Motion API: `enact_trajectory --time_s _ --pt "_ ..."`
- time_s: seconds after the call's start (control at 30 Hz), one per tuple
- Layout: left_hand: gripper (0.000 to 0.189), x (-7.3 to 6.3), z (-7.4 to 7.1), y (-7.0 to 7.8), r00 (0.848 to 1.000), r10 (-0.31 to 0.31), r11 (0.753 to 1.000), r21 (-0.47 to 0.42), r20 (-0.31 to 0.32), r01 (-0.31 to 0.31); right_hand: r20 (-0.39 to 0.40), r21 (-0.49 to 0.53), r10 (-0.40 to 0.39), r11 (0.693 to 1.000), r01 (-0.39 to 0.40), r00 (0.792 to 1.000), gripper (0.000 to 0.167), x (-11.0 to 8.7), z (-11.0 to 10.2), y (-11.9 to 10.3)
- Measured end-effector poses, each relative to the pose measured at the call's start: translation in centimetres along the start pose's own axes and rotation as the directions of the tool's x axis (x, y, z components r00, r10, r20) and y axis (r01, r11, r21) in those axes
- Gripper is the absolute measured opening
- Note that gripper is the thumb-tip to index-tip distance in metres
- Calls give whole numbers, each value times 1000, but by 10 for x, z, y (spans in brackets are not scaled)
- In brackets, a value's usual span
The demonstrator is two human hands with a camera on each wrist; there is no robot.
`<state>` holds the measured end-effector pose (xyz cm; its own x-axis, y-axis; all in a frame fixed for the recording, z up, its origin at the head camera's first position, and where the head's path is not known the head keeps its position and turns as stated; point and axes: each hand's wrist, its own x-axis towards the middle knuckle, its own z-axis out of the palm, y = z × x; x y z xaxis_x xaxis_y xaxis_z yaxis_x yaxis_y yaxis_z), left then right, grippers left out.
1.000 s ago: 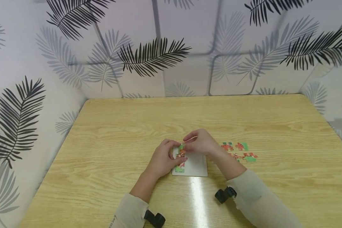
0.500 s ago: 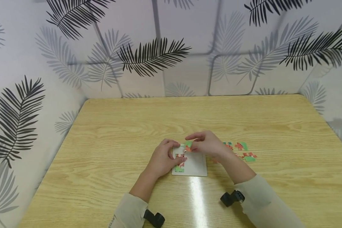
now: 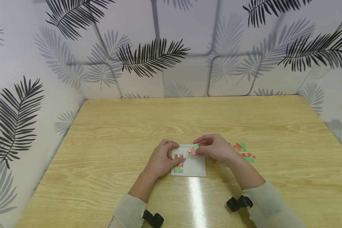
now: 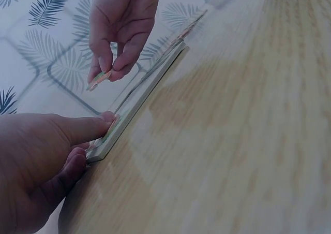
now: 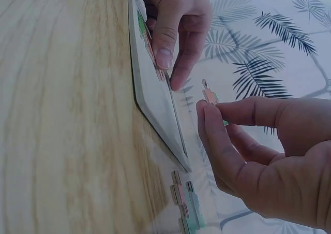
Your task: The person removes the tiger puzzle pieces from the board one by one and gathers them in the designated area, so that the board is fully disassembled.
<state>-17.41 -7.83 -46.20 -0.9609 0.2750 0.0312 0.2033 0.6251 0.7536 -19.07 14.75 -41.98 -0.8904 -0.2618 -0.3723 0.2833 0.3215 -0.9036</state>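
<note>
My left hand (image 3: 161,160) grips the left side of a shallow white puzzle tray (image 3: 194,166), its thumb over the joined puzzle pieces (image 3: 178,168) along that side. In the left wrist view the thumb (image 4: 85,129) lies on top and the other fingers curl at the tray's edge. Between thumb and fingertips, my right hand (image 3: 216,148) pinches a red and green puzzle piece (image 3: 193,150) above the tray's upper right part. The right wrist view has this piece (image 5: 210,95) raised clear of the tray (image 5: 150,84), tilted on edge.
Several loose puzzle pieces (image 3: 248,157) lie on the wooden table (image 3: 125,126) right of the tray, partly hidden behind the right hand and forearm. A leaf-patterned wall covering (image 3: 188,72) stands behind the table.
My right hand has lifted the puzzle piece from the tray's upper left corner and carried it right, turning it. The left hand has stayed on the tray.
</note>
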Motion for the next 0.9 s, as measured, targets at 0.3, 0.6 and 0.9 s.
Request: enact_trajectory --time_s 0.3,0.6,0.9 --pt "47 -1 -1 1 1000 0 1000 -22 1 0 29 42 -8 999 7 1000 35 -3 -12 3" --pt "46 -1 0 0 1000 23 1000 -8 -8 -23 78 51 17 998 -21 997 38 -9 -26 1" --pt "46 -1 0 0 1000 27 999 -23 -4 -27 131 -26 26 999 -23 991 33 -10 -37 2"
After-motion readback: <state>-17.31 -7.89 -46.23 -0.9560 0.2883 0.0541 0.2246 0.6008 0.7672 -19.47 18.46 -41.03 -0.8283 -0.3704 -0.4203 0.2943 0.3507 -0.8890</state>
